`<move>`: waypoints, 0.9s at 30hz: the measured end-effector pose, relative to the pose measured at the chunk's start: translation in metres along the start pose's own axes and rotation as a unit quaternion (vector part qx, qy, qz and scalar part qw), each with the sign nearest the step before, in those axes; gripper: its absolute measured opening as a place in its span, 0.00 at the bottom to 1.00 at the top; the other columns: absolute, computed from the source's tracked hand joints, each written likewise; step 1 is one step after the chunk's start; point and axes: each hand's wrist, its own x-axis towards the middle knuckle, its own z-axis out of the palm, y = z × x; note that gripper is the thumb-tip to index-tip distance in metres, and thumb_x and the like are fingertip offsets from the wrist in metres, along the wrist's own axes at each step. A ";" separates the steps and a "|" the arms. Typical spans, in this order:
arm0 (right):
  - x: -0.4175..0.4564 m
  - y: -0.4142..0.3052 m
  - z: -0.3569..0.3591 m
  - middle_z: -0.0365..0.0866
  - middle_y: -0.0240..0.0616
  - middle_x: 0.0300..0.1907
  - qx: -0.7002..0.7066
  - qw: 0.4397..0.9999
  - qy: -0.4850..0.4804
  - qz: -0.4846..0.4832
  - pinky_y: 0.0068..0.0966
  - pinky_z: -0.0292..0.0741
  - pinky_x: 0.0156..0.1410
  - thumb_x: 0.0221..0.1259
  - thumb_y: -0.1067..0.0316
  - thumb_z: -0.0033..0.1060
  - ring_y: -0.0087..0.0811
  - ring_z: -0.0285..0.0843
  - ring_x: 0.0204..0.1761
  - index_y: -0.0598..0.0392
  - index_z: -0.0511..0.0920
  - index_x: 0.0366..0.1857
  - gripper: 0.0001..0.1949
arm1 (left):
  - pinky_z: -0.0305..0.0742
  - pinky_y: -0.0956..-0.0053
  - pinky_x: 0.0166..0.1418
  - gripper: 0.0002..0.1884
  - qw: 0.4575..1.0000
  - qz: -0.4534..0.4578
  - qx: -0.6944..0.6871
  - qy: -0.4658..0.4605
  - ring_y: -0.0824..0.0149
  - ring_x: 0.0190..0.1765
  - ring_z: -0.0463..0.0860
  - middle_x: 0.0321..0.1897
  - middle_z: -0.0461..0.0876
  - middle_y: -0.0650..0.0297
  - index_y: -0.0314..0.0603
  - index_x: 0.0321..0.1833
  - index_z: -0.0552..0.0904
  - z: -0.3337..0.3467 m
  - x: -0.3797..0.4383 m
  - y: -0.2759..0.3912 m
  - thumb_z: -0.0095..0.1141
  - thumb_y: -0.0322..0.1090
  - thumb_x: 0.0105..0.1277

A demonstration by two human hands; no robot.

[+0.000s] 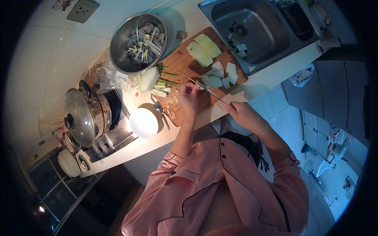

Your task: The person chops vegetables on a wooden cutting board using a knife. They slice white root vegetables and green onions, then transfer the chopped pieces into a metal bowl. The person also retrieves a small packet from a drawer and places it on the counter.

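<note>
My right hand grips the handle of a kitchen knife, whose narrow blade reaches left across the wooden cutting board. Beside the blade, my left hand has its fingertips closed on a small pale piece, partly hidden by fingers and knife. Flat pieces of pale green melon or gourd lie on the board beyond the knife. Farther back rest two larger slabs. A peeled pale chunk and cut scallion lengths are at the board's left, near chopped bits.
A steel bowl of what looks like shrimp with scallion strips stands back left. Left of the board are a white bowl, a spoon and a lidded pot by the stove. The steel sink holds peelings, back right.
</note>
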 end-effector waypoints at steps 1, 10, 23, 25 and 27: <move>0.000 -0.003 -0.002 0.77 0.56 0.21 0.003 1.000 -0.005 0.003 0.42 0.72 0.34 0.76 0.48 0.48 0.55 0.78 0.26 0.66 0.77 0.26 0.27 | 0.73 0.83 0.38 0.07 1.000 0.000 0.000 -0.002 0.78 0.31 0.77 0.27 0.82 0.68 0.36 0.35 0.80 0.000 0.000 -0.001 0.68 0.25 0.64; 0.008 -0.006 -0.005 0.79 0.59 0.25 -0.007 1.000 -0.025 0.004 0.43 0.74 0.38 0.77 0.48 0.46 0.59 0.79 0.30 0.67 0.79 0.27 0.29 | 0.71 0.82 0.37 0.06 1.000 0.019 -0.011 0.001 0.78 0.30 0.75 0.26 0.81 0.68 0.36 0.35 0.82 0.001 0.001 -0.005 0.69 0.25 0.63; 0.038 0.026 0.026 0.77 0.47 0.22 0.074 0.997 0.014 -0.002 0.36 0.73 0.36 0.77 0.45 0.45 0.42 0.77 0.27 0.65 0.78 0.31 0.28 | 0.69 0.82 0.35 0.07 0.999 -0.006 -0.030 0.029 0.79 0.30 0.73 0.26 0.79 0.72 0.37 0.35 0.82 0.002 -0.003 -0.014 0.69 0.28 0.64; 0.031 0.017 0.019 0.74 0.39 0.20 0.095 0.995 0.009 0.017 0.33 0.72 0.34 0.78 0.45 0.45 0.33 0.74 0.25 0.65 0.77 0.29 0.28 | 0.69 0.82 0.35 0.07 0.999 -0.007 -0.028 0.028 0.79 0.30 0.72 0.26 0.79 0.72 0.37 0.35 0.82 0.000 -0.003 -0.013 0.69 0.28 0.65; 0.028 0.013 0.014 0.73 0.36 0.19 0.100 0.995 0.012 0.024 0.32 0.71 0.33 0.78 0.45 0.45 0.29 0.72 0.24 0.64 0.76 0.28 0.28 | 0.69 0.83 0.35 0.07 1.000 -0.004 -0.019 0.025 0.79 0.30 0.72 0.26 0.78 0.72 0.37 0.35 0.82 0.001 -0.001 -0.012 0.68 0.28 0.65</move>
